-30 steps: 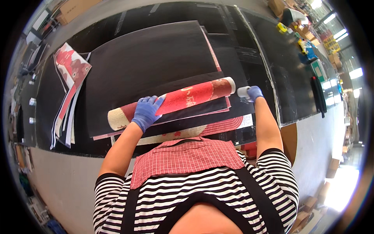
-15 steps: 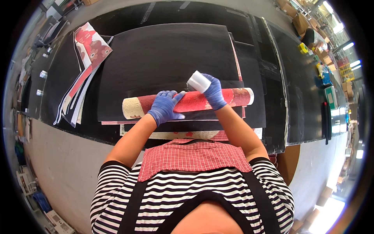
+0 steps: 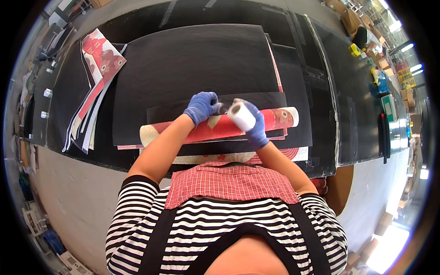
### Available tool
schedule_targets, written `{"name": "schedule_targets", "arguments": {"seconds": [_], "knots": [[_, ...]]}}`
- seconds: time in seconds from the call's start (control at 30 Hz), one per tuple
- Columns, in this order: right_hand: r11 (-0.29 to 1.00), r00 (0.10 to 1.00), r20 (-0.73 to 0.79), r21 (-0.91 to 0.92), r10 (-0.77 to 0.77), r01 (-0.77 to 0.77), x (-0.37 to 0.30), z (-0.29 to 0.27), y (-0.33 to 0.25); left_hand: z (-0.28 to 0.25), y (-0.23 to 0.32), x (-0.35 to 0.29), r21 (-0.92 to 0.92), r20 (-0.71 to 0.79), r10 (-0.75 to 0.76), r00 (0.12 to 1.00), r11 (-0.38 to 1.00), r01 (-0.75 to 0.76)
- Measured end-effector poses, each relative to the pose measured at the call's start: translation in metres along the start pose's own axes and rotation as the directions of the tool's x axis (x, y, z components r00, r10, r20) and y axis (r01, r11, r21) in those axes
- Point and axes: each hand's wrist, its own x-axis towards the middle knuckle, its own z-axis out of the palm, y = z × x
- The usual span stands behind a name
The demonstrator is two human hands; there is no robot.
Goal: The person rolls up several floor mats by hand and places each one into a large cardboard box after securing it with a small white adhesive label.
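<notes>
A rolled-up red floral mat point(image 3: 208, 132) lies crosswise in front of me, cream at its left end. My right hand point(image 3: 258, 128), in a blue glove, is closed around a roll of clear tape point(image 3: 241, 117) above the mat's right half. Just left of that roll, over the mat's far side, my gloved left hand point(image 3: 201, 107) has its fingers pinched together. A shiny clear strip shows between its fingertips and the roll, so it grips the tape's loose end. Under the mat are stacked flat mats with black backing point(image 3: 197, 59) facing up.
Folded floral strips and pieces point(image 3: 103, 59) lie on the black table point(image 3: 321, 137) at the left. Small tape rolls point(image 3: 47, 93) stand along its left side. A green box point(image 3: 388, 110) and a long black bar point(image 3: 383, 137) are at the right. Another person point(image 3: 366, 41) bends over at the far right.
My left hand has lifted off the mat and moved up and right to the tape, its fingers now closed. The tape roll has come down and turned. The mat's left end shifted slightly.
</notes>
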Motion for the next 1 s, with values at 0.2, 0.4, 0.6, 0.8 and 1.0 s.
{"name": "schedule_targets", "arguments": {"seconds": [0.2,0.4,0.6,0.8,1.0], "knots": [[0.925,0.957,0.099,-0.247,-0.273,0.290,-0.029,-0.007,0.023,0.019,-0.027,0.016,0.219,0.493,0.258,0.831,0.887,-0.406],[0.870,0.984,0.064,-0.460,-0.165,0.176,0.050,-0.006,0.043,-0.030,0.010,-0.006,0.129,0.361,0.092,0.928,0.981,-0.147],[0.977,0.970,0.125,-0.058,0.209,-0.204,0.096,0.009,0.030,0.052,0.000,-0.101,0.516,-0.068,0.193,0.979,0.846,-0.131],[0.957,0.967,0.254,-0.284,0.015,0.060,0.067,0.001,0.028,-0.022,-0.022,0.029,0.549,-0.081,0.128,0.988,0.834,-0.063],[0.928,0.992,0.080,-0.353,-0.099,0.121,0.179,-0.001,0.075,-0.019,-0.037,0.071,0.607,-0.130,0.205,0.970,0.790,-0.086]]}}
